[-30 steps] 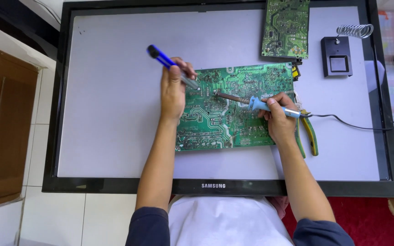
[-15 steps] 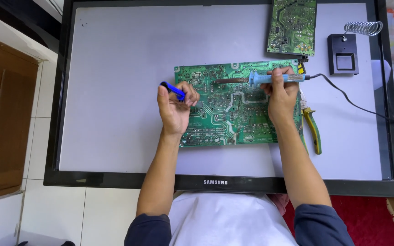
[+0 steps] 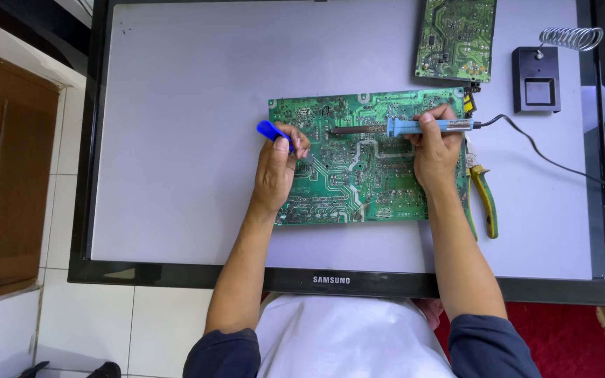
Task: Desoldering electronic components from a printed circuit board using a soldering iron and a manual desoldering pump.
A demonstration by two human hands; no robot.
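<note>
The large green rectangular circuit board (image 3: 365,164) is lying solder-side up near the middle of a flat-lying black-framed monitor panel (image 3: 176,140), and both hands are working over it. The left hand (image 3: 278,164) is resting on the board's 9 o'clock edge with its fingers curled tightly around a blue-handled plastic tool (image 3: 272,131), whose blue end is sticking out toward 10 o'clock; its working tip is hidden under the fingers. A second ago that tool was raised well above the board's upper left corner, so the hand has been bringing it down and in toward the solder side.

The right hand (image 3: 434,150) is gripping the light-blue-handled soldering iron (image 3: 400,127), fingers closed around the handle, and the iron is now lying almost level, its dark metal tip pointing to 9 o'clock along the board's upper part. Earlier the tip was angled down nearer the board's middle; it has been shifting up and swinging flat. I judge that the two tools are being repositioned onto a fresh spot rather than resting on a joint.

The iron's black cord (image 3: 554,162) is trailing off toward 3 o'clock. Yellow-and-green-handled pliers (image 3: 483,196) are lying just beside the board's right edge, a black square iron stand with a coiled wire holder (image 3: 537,84) is sitting at 2 o'clock, and a smaller green circuit board (image 3: 456,38) is lying at 12 o'clock.
</note>
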